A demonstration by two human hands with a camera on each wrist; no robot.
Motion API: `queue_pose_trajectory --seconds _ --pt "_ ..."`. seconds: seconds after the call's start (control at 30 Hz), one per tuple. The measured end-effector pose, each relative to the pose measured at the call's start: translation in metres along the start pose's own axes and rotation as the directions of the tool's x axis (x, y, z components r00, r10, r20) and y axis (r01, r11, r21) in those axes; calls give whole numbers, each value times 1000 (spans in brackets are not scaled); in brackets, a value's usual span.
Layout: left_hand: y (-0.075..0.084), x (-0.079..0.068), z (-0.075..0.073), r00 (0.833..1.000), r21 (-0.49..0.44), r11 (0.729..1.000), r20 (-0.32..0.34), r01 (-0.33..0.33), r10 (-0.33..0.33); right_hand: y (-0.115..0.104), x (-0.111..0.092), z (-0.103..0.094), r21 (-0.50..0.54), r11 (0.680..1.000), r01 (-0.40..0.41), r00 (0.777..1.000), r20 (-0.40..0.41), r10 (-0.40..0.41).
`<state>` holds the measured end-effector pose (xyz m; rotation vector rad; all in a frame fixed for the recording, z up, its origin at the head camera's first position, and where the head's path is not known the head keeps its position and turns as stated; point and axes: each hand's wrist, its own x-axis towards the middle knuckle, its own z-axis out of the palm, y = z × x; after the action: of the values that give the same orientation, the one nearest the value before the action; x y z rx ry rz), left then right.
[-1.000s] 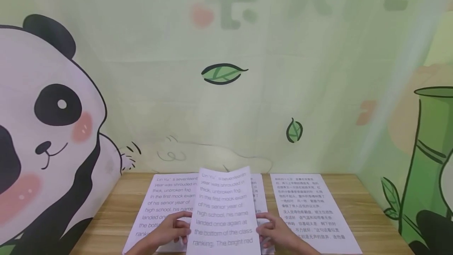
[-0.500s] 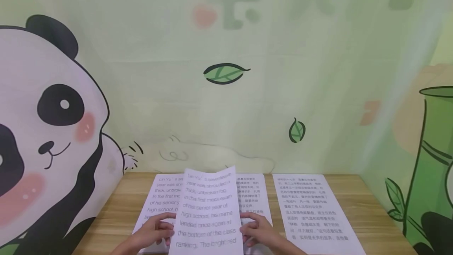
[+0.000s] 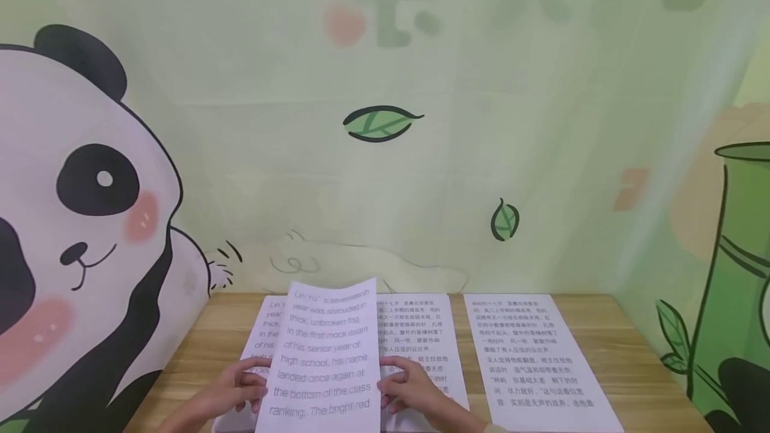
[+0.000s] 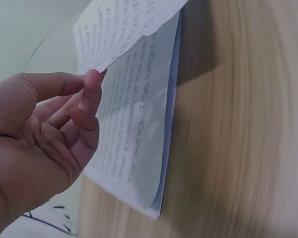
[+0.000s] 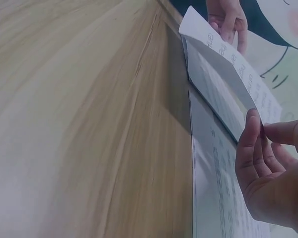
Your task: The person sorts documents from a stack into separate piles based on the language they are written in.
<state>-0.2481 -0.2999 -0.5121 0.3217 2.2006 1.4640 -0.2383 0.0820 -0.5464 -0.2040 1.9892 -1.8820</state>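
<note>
Raised off the table is a sheet of paper (image 3: 319,359) printed with English text, its far corners bent up. My left hand (image 3: 231,389) pinches its left edge between thumb and fingers. On the opposite edge, my right hand (image 3: 409,386) holds it the same way, as the right wrist view also shows. Below it lies an English-text stack of paper (image 4: 134,129), partly covered; the left wrist view shows a lower layer along its edge. A sheet with Chinese text (image 3: 415,333) lies to the right of that, partly behind my right hand.
Farther right, another Chinese-text sheet (image 3: 535,366) lies flat. All the papers are on a wood-grain table (image 3: 637,366). Behind the table hangs a green backdrop (image 3: 289,179) with a panda, leaves and bamboo.
Both hands have carried the held sheet leftward, from over the gap between the papers to over the left English stack. More of the middle Chinese sheet now shows.
</note>
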Motion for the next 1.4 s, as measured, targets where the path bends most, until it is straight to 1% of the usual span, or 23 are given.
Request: queue_pose_trajectory --seconds 0.13,0.17,0.23,0.37,0.43,0.53,0.6,0.73,0.83,0.9,1.0,1.07,1.17,1.3,1.4 --pt "-4 -2 -11 1000 21 999 8 27 -27 -2 8 12 12 1000 -7 1000 6 7" --pt "-6 -2 -15 999 35 999 20 37 -37 -3 10 15 15 1000 -12 1000 7 12" --pt "-9 -3 -19 999 40 998 22 42 -43 -3 13 20 22 1000 -20 1000 10 19" --pt "-18 -4 -27 997 52 995 -6 82 -82 0 18 31 46 998 -38 999 10 38" --pt "-22 -6 -30 996 48 995 -24 91 -90 4 20 36 54 997 -47 999 18 46" --pt "-29 -7 -32 997 58 996 -21 75 -74 8 21 43 53 998 -47 998 32 45" --pt "-32 -7 -34 998 65 996 -14 56 -55 9 23 46 32 999 -44 998 36 42" --pt "-38 -8 -36 1000 77 997 -12 8 -7 9 28 49 -8 999 -38 999 22 38" --pt "-42 -8 -39 999 90 995 -13 -38 39 8 30 51 -19 999 -27 1000 13 27" --pt "-44 -9 -40 999 91 995 -17 -44 45 8 30 52 -21 1000 -17 1000 12 17" --pt "-45 -8 -42 999 96 995 -28 -31 34 8 32 54 -22 1000 -3 1000 19 4" --pt "-45 -7 -42 999 106 994 -45 -15 20 7 33 55 -21 1000 -3 1000 28 4" --pt "-45 -6 -43 995 130 991 -96 24 -12 6 37 58 -21 1000 -8 999 35 9" --pt "-45 -6 -41 984 152 987 -174 58 -31 4 44 62 -73 997 -13 1000 16 14" --pt "-45 -3 -40 975 163 985 -219 62 -25 3 48 63 -117 993 -2 1000 10 3"
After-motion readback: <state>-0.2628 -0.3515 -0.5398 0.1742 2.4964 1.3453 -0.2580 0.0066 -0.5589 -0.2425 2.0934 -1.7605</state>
